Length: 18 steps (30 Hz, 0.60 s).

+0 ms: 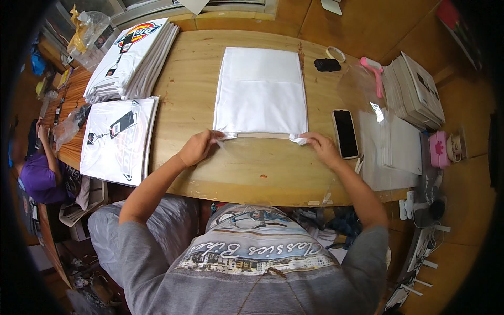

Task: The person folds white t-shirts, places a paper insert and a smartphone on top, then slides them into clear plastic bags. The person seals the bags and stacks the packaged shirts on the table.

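Note:
In front of me a white folded T-shirt (260,107) lies flat on the wooden table, a paler rectangular panel (266,67) showing across its far part. Its near left corner is pinched in my left hand (197,148). My right hand (322,148) grips the near right corner, where the white material bunches up. Between the two hands a thin beige edge shows along the near side. Clear film seems to spread over the table by my left hand, though its extent is hard to make out.
Left stand a stack of folded white shirts (131,65) and bagged shirts (116,139) with black tags. Right lie a phone (345,134), clear bags (391,152), a pink-handled roller (374,71), a stack of packages (412,89), tape (336,54) and a black object (327,65). Another person (42,168) sits far left.

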Each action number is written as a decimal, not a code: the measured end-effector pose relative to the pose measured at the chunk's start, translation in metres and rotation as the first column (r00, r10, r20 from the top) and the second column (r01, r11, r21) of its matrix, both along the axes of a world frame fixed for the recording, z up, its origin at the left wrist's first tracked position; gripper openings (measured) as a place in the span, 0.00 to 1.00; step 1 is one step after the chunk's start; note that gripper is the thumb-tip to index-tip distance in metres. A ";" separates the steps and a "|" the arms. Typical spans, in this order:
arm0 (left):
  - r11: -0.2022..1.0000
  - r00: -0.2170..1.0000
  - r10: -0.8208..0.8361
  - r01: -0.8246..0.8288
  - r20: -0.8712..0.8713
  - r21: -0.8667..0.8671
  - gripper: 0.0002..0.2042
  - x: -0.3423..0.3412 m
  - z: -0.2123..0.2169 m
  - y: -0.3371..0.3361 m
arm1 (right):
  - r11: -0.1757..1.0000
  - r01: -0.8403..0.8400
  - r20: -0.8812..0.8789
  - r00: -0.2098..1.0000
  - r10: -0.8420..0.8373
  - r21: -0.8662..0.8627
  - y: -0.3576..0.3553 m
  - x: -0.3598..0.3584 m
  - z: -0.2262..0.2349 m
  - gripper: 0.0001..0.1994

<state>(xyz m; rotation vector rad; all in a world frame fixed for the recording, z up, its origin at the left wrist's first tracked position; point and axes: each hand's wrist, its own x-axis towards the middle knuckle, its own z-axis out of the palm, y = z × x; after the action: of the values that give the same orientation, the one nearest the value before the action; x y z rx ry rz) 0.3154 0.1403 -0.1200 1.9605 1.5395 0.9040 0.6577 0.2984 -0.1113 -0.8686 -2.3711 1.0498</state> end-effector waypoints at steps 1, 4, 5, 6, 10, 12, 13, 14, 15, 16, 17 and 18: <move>0.995 0.992 0.092 -0.094 0.086 0.016 0.06 0.002 -0.001 0.003 | 0.975 0.141 -0.066 0.986 -0.154 -0.169 -0.001 -0.003 0.001 0.07; 0.941 0.937 0.315 -0.330 0.154 0.082 0.06 0.009 -0.005 0.016 | 0.925 0.333 -0.201 0.908 -0.367 -0.181 0.011 -0.008 -0.026 0.08; 0.917 0.908 0.387 -0.397 0.159 0.032 0.07 0.012 -0.006 0.020 | 0.902 0.404 -0.170 0.888 -0.426 -0.151 0.016 -0.009 -0.029 0.09; 0.886 0.874 0.460 -0.463 0.157 -0.020 0.08 0.015 -0.007 0.023 | 0.874 0.470 -0.141 0.864 -0.484 -0.121 0.017 -0.015 -0.027 0.10; 0.783 0.783 0.622 -0.622 0.022 0.019 0.10 0.024 -0.013 0.044 | 0.735 0.673 0.068 0.732 -0.678 0.076 0.018 -0.042 -0.010 0.13; 0.755 0.741 0.655 -0.642 -0.144 0.130 0.10 0.025 -0.013 0.052 | 0.721 0.665 0.172 0.701 -0.693 0.195 0.021 -0.049 -0.006 0.12; 0.759 0.736 0.651 -0.630 -0.187 0.163 0.10 0.022 -0.020 0.056 | 0.714 0.652 0.222 0.679 -0.700 0.254 0.023 -0.052 -0.006 0.12; 0.770 0.730 0.637 -0.617 -0.248 0.165 0.09 0.020 -0.025 0.058 | 0.727 0.630 0.277 0.672 -0.687 0.273 0.026 -0.053 -0.008 0.12; 0.782 0.722 0.621 -0.602 -0.306 0.166 0.09 0.021 -0.026 0.061 | 0.738 0.608 0.331 0.660 -0.675 0.293 0.030 -0.055 -0.009 0.12; 0.793 0.711 0.602 -0.587 -0.363 0.165 0.09 0.022 -0.027 0.064 | 0.750 0.584 0.384 0.645 -0.661 0.310 0.032 -0.055 -0.010 0.12; 0.785 0.665 0.554 -0.618 -0.501 0.049 0.08 0.023 -0.028 0.067 | 0.735 0.526 0.423 0.602 -0.677 0.428 0.032 -0.055 -0.012 0.12; 0.780 0.619 0.555 -0.619 -0.555 0.089 0.06 0.026 -0.026 0.068 | 0.712 0.453 0.454 0.556 -0.697 0.537 0.031 -0.055 -0.010 0.12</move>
<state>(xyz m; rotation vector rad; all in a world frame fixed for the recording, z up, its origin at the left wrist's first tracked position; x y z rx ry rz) 0.3411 0.2079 -0.1459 1.7179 2.6259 0.4372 0.6025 0.3296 -0.1209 -1.9216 -2.2976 -0.0043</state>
